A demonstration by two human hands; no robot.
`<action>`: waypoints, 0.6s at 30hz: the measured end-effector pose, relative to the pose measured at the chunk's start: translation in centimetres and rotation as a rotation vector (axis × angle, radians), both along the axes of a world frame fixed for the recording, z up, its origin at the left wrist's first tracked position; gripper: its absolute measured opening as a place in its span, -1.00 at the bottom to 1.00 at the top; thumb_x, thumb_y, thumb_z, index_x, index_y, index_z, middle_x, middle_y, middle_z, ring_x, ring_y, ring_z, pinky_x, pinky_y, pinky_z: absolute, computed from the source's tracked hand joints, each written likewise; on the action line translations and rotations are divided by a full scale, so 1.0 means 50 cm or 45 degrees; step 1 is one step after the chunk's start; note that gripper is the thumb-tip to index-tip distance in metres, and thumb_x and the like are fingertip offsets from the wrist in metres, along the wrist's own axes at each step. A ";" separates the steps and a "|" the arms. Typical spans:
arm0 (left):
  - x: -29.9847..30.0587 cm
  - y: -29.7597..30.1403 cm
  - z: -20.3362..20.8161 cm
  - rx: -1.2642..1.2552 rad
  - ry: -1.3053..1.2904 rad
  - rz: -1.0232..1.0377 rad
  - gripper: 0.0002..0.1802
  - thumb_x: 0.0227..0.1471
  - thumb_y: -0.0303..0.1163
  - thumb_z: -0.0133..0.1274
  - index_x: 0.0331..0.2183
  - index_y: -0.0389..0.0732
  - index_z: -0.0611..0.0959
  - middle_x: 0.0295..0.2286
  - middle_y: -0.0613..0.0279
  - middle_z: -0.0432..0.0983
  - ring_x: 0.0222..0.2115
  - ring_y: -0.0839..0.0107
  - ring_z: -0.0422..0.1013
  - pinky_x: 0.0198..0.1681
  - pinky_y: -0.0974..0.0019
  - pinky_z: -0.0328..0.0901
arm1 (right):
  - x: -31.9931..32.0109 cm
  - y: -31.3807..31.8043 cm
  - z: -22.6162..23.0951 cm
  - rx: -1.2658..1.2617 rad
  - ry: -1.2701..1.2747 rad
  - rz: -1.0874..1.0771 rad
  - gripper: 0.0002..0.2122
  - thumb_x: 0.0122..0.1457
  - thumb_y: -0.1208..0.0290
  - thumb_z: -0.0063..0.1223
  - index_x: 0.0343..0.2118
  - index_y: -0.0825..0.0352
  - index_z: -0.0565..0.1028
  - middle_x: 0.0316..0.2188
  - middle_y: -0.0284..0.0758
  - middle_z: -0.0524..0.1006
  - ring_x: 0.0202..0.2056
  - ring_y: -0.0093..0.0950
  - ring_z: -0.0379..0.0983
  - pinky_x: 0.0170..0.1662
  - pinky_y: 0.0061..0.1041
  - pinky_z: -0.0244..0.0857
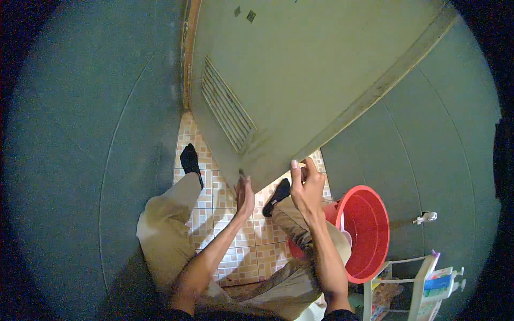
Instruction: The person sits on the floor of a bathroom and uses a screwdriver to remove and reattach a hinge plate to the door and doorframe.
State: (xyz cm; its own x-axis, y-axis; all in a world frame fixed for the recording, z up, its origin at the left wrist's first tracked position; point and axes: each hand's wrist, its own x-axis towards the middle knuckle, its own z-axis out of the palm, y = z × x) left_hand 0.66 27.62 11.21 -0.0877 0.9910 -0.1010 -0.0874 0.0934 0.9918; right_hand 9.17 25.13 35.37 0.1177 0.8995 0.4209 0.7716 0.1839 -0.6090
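A pale greenish door (300, 69) with a slatted vent (227, 104) near its lower part stands tilted in front of me. My right hand (309, 187) is closed on the door's right edge, its thumb on the near face and the other fingers curled round the edge. At the lower corner, my left hand (246, 199) is closed on the door's bottom edge; some of its fingers are hidden. A small dark spot shows by the left fingertips, too small to make out.
A red bucket (377, 230) stands right of my knee, with something pink inside. Beside it are a white shelf rack (420, 289) with packages and a white tap (427, 217) on the grey wall (385, 160). My black-socked feet rest on tiles (225, 230). A wooden door frame (187, 64) is at left.
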 end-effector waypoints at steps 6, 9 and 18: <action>0.012 -0.020 0.162 0.320 0.120 0.123 -0.27 0.23 -0.19 -0.14 0.29 -0.39 0.11 0.26 -0.29 -0.06 0.29 -0.16 -0.07 0.33 0.03 -0.10 | 0.022 -0.009 -0.013 -0.015 -0.010 -0.024 -0.74 0.27 0.32 0.03 -0.44 0.44 0.41 -0.82 -0.30 0.27 -0.74 -0.60 0.06 -0.63 -0.41 -0.07; -0.006 -0.030 0.246 0.757 0.323 0.155 -0.24 0.22 -0.14 -0.16 0.28 -0.41 0.13 0.26 -0.29 -0.06 0.29 -0.18 -0.07 0.32 -0.04 -0.12 | 0.021 -0.005 -0.011 0.008 -0.042 -0.002 -0.77 0.26 0.31 0.05 -0.39 0.41 0.45 -0.84 -0.29 0.29 -0.78 -0.52 0.13 -0.64 -0.38 0.01; -0.010 -0.030 0.228 0.851 0.335 0.123 -0.24 0.25 -0.06 -0.32 0.29 -0.42 0.11 0.27 -0.29 -0.07 0.27 -0.19 -0.05 0.32 -0.07 -0.16 | 0.014 -0.002 -0.007 0.018 -0.081 0.014 -0.78 0.26 0.28 0.06 -0.31 0.38 0.49 -0.86 -0.31 0.28 -0.82 -0.46 0.18 -0.66 -0.38 0.05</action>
